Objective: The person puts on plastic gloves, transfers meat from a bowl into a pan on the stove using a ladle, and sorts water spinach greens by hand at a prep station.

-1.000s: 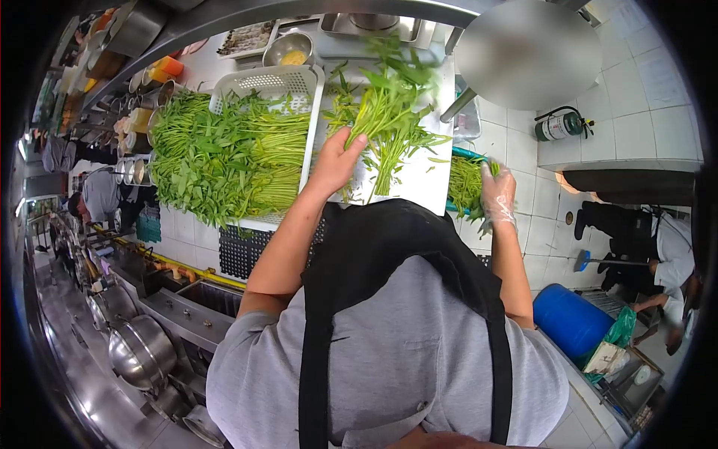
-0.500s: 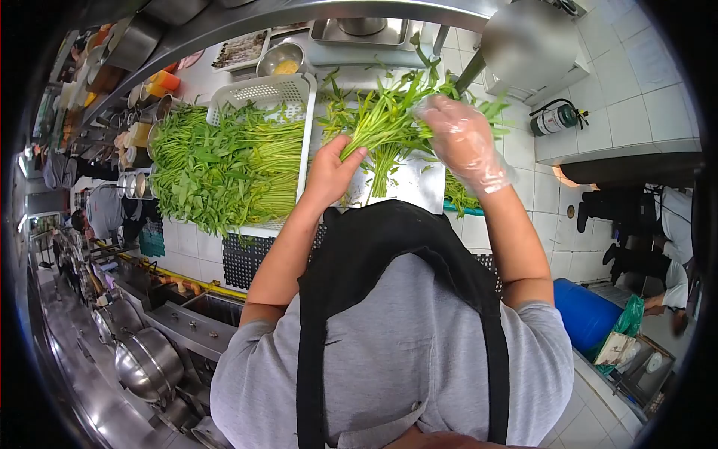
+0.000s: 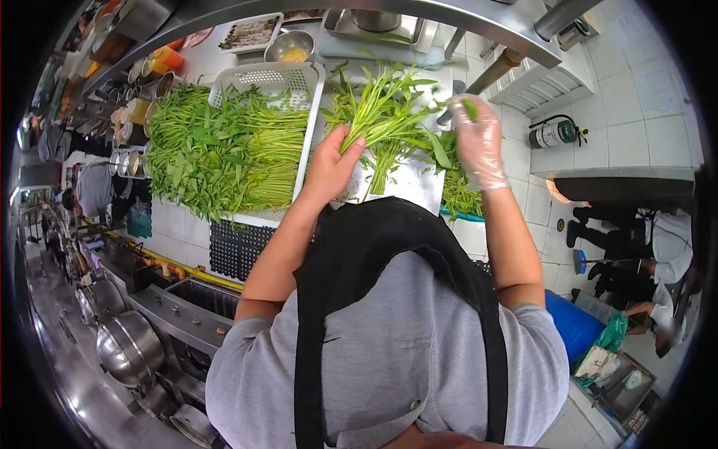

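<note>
My bare left hand (image 3: 334,166) is closed around the stem ends of a bunch of long leafy greens (image 3: 378,112), its leaves fanning up and right. My right hand (image 3: 482,142), in a clear plastic glove, is closed on a small green leaf (image 3: 470,109), a little right of the bunch. Beneath the bunch, more loose greens (image 3: 383,173) lie on a white board (image 3: 422,187). To the left, a white perforated basket (image 3: 317,97) bears a thick heap of the same greens (image 3: 224,157). Right of the board, short green pieces (image 3: 460,193) sit in a teal-rimmed container.
Behind the basket are a metal bowl (image 3: 292,45) with yellow contents and a white tray (image 3: 251,34) of food. A steel shelf (image 3: 336,7) crosses overhead. A fire extinguisher (image 3: 553,133), a blue barrel (image 3: 572,322) and people (image 3: 669,239) are at the right.
My right hand has moved right, away from the bunch, with a leaf in its fingers. My left hand keeps its hold on the stems. The whole view has shifted slightly.
</note>
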Tool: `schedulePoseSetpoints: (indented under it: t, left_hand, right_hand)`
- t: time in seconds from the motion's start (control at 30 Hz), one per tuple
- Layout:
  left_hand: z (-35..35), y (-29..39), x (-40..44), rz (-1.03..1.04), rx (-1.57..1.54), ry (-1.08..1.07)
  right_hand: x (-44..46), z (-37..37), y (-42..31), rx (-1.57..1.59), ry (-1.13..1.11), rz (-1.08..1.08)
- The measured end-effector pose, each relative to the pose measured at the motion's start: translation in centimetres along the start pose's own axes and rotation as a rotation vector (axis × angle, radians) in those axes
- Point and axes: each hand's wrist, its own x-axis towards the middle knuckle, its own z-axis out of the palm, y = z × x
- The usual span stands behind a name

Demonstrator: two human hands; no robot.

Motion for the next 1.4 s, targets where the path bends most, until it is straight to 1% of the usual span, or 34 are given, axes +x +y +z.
schedulePoseSetpoints:
  t: [0.07, 0.1, 0.13, 0.17, 0.2, 0.23, 0.27, 0.3, 0.33, 0.4, 0.43, 0.5, 0.53, 0.6, 0.63, 0.67, 0.7, 0.73, 0.77, 0.8, 0.83, 0.87, 0.93, 0.97, 1.0, 1.07, 1.13, 1.17, 1.2, 1.27, 1.33, 1.4]
  left_hand:
    - [-0.8, 0.1, -0.1, 0.023, -0.004, 0.017]
    - [-1.2, 0.4, -0.1, 0.044, 0.079, 0.024]
    - [-1.5, 0.9, 0.0, 0.064, 0.162, 0.029]
    - [-1.8, 1.5, 0.0, 0.066, 0.165, 0.023]
    - [-2.1, 2.5, 0.0, 0.03, 0.286, 0.005]
    - [-2.2, 3.4, 0.0, -0.004, 0.406, -0.014]
    - [-2.1, 4.1, 0.2, 0.002, 0.407, -0.022]
    - [-2.0, 4.7, 0.3, 0.055, 0.493, -0.026]
    - [-1.8, 5.1, 0.3, 0.109, 0.58, -0.029]
    - [-1.5, 5.8, 0.4, 0.164, 0.612, -0.045]
    - [-1.3, 6.0, 0.5, 0.211, 0.643, -0.049]
    - [-1.1, 5.9, 0.7, 0.238, 0.644, -0.066]
    - [-1.1, 6.0, 0.6, 0.257, 0.644, -0.081]
    - [-1.0, 6.3, 0.3, 0.228, 0.623, -0.101]
    - [-0.7, 5.9, 0.2, 0.221, 0.557, -0.1]
    - [-0.4, 5.6, 0.0, 0.213, 0.491, -0.1]
    - [-0.3, 5.5, -0.1, 0.138, 0.392, -0.105]
    - [-0.3, 5.4, 0.0, 0.144, 0.39, -0.094]
    - [-0.3, 5.5, 0.0, 0.068, 0.345, -0.081]
    - [-0.5, 5.5, -0.1, -0.011, 0.299, -0.068]
    - [-0.5, 4.9, -0.1, 0.033, 0.349, -0.011]
    - [-0.8, 4.5, 0.0, 0.04, 0.353, -0.002]
    - [-1.4, 3.9, 0.0, 0.013, 0.364, 0.0]
    - [-1.7, 3.8, 0.1, 0.018, 0.33, 0.008]
    - [-1.8, 3.7, 0.2, 0.022, 0.332, 0.004]
    - [-1.8, 3.7, 0.4, 0.089, 0.347, 0.029]
    - [-1.8, 5.0, 0.3, 0.073, 0.385, 0.009]
    - [-1.7, 5.5, 0.5, 0.062, 0.423, 0.003]
    - [-1.5, 5.5, 0.6, 0.068, 0.421, -0.008]
    - [-1.3, 5.4, 0.8, 0.251, 0.432, 0.022]
    - [-1.3, 5.8, 1.0, 0.279, 0.422, 0.015]
    - [-1.4, 6.4, 0.9, 0.298, 0.415, 0.024]
  right_hand:
    - [0.6, -1.7, 0.4, 0.265, 0.118, 0.078]
    - [0.8, -2.3, -0.2, 0.267, 0.117, 0.077]
    - [1.0, -3.3, -1.2, 0.21, 0.195, 0.017]
    - [1.1, -4.3, -2.2, 0.151, 0.277, -0.04]
    - [1.2, -5.1, -3.7, 0.151, 0.284, -0.034]
    - [1.4, -5.8, -5.6, -0.014, 0.212, -0.268]
    - [1.6, -6.2, -7.1, -0.182, 0.137, -0.501]
    - [1.7, -6.5, -7.9, -0.305, -0.008, -0.668]
    - [1.6, -5.8, -8.2, -0.31, 0.0, -0.664]
    - [1.2, -3.8, -8.1, -0.512, -0.165, -0.82]
    - [1.0, -3.5, -8.1, -0.516, -0.156, -0.818]
    - [0.8, -2.8, -8.1, -0.535, -0.374, -0.76]
    - [0.6, -2.4, -7.5, -0.535, -0.373, -0.766]
    - [0.2, -1.4, -5.6, -0.407, -0.271, -0.734]
    - [-0.1, -0.7, -5.1, -0.34, -0.178, -0.718]
    - [-0.5, -0.4, -4.9, -0.343, -0.178, -0.726]
    - [-0.9, -0.2, -5.1, -0.236, -0.102, -0.5]
    - [-0.7, 0.0, -5.1, -0.128, -0.025, -0.278]
    - [-0.2, -0.3, -4.5, -0.007, 0.019, -0.155]
    - [0.2, -0.9, -4.0, -0.004, 0.016, -0.166]
    - [0.4, -1.8, -3.4, 0.14, 0.046, -0.037]
    - [0.9, -2.5, -2.9, 0.285, 0.079, 0.09]
    - [2.0, -4.4, -3.3, 0.549, 0.145, 0.089]
    - [1.9, -5.5, -4.5, 0.559, 0.178, 0.072]
    - [1.8, -6.2, -3.6, 0.575, 0.129, 0.065]
    - [2.5, -7.6, -7.2, 0.029, 0.086, -0.304]
    - [3.5, -7.8, -8.2, -0.194, -0.102, -0.644]
    - [3.7, -7.9, -9.0, -0.287, -0.208, -0.705]
    - [3.7, -7.1, -8.7, -0.295, -0.201, -0.697]
    - [3.7, -5.1, -7.6, -0.462, -0.289, -0.772]
    - [3.9, -4.7, -8.1, -0.445, -0.291, -0.789]
    - [4.1, -3.7, -7.3, -0.376, -0.376, -0.769]
